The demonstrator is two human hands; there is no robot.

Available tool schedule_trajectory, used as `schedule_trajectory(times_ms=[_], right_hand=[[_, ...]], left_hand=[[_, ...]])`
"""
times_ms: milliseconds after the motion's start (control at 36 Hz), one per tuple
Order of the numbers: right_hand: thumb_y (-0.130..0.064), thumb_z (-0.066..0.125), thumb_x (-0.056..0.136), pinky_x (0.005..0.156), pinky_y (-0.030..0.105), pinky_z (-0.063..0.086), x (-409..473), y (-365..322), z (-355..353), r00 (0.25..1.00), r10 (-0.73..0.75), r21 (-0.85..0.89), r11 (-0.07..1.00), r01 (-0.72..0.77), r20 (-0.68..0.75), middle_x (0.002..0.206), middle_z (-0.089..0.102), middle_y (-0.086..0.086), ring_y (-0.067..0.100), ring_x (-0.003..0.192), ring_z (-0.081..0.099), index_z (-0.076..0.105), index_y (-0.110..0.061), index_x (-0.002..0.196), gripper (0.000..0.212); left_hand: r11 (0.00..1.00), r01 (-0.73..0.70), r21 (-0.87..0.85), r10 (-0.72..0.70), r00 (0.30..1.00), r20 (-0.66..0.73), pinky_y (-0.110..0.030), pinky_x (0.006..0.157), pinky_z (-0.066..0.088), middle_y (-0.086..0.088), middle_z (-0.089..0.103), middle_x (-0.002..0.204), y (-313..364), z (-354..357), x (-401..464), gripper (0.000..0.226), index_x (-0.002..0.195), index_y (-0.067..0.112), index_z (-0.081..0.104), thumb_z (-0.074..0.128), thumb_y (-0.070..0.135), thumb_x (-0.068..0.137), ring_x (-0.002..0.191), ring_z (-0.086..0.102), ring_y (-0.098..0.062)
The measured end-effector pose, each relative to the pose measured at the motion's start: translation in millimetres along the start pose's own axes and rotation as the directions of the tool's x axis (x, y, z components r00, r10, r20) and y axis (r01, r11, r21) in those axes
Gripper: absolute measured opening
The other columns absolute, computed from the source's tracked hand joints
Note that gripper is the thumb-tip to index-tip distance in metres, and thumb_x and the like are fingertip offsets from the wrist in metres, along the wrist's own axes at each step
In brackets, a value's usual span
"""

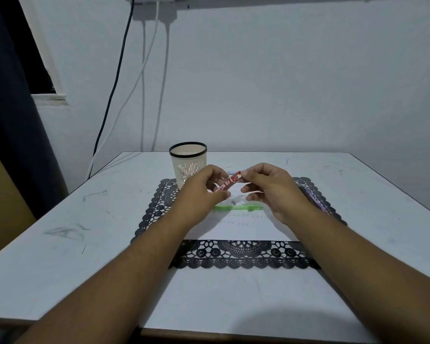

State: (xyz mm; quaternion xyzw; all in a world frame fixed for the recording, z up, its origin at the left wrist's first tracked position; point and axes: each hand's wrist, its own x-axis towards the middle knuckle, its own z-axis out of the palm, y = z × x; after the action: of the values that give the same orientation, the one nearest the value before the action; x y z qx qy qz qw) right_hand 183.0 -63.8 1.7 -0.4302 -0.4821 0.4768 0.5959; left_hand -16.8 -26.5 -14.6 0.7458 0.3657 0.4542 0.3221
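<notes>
A short red pen (228,182) with white print is held tilted above the table, its upper end to the right. My left hand (201,192) pinches its lower end and my right hand (271,188) pinches its upper end. Under my hands a white sheet of paper (243,227) with faint writing lies on a black lace placemat (238,254). A green pen (236,208) lies flat on the paper, just below my hands.
A cream mesh pen holder (188,163) with a black rim stands at the mat's far left corner. A dark purple object (313,198) lies on the mat behind my right wrist. The white table (85,232) is scuffed; cables (144,78) hang down the wall.
</notes>
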Motion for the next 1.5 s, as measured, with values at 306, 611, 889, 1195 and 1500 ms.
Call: schedule_trajectory(times_ms=[306,611,889,1195,1500], right_hand=[[-0.014,0.078,0.092,0.051,0.030,0.054,-3.3,-3.7,1.2,0.994,-0.078,0.019,0.997,0.080,-0.081,0.095,0.077,0.010,0.019,0.069,0.068,0.077,-0.018,0.087,0.007],[-0.021,0.081,0.090,0.050,0.029,0.053,-3.0,-0.5,0.0,0.981,-0.172,-0.069,0.984,0.167,-0.086,0.096,0.078,0.008,0.019,0.072,0.070,0.077,-0.026,0.082,0.010],[-0.018,0.078,0.092,0.050,0.030,0.054,-2.0,-0.6,-1.7,0.974,-0.220,-0.165,0.964,0.208,-0.059,0.093,0.078,0.005,0.017,0.075,0.071,0.082,-0.023,0.095,0.007],[-0.022,0.085,0.085,0.045,0.028,0.050,-5.9,-4.5,2.1,0.975,-0.216,-0.061,0.975,0.213,-0.056,0.086,0.075,0.005,0.017,0.072,0.070,0.076,-0.024,0.078,0.011],[-0.013,0.082,0.085,0.047,0.028,0.052,-2.0,-3.0,-2.5,0.977,-0.214,-0.075,0.974,0.212,-0.020,0.085,0.075,0.006,0.020,0.074,0.069,0.081,-0.020,0.089,0.008]], left_hand=[[1.000,0.011,-0.009,-0.010,0.998,0.061,-0.029,0.070,0.057,0.014,0.066,0.095,-3.5,3.2,1.2,0.043,0.110,0.040,0.072,0.085,0.011,0.082,0.079,0.064,-0.005],[1.000,-0.013,0.020,0.012,0.997,0.071,-0.036,0.074,0.061,0.019,0.066,0.098,-4.6,4.6,1.3,0.047,0.109,0.049,0.069,0.086,0.015,0.082,0.083,0.065,-0.002],[0.999,-0.015,0.035,0.013,0.998,0.062,-0.038,0.075,0.062,0.019,0.066,0.098,-6.6,4.5,1.5,0.046,0.110,0.048,0.068,0.085,0.014,0.082,0.083,0.064,-0.001],[0.996,-0.055,0.068,0.050,0.996,0.069,-0.031,0.079,0.054,0.018,0.068,0.099,-8.6,4.8,1.2,0.047,0.111,0.047,0.067,0.086,0.016,0.081,0.084,0.064,-0.002],[0.996,-0.069,0.059,0.065,0.996,0.061,-0.016,0.072,0.051,0.019,0.067,0.098,-6.5,4.1,0.3,0.046,0.110,0.046,0.067,0.083,0.013,0.084,0.081,0.063,-0.001]])
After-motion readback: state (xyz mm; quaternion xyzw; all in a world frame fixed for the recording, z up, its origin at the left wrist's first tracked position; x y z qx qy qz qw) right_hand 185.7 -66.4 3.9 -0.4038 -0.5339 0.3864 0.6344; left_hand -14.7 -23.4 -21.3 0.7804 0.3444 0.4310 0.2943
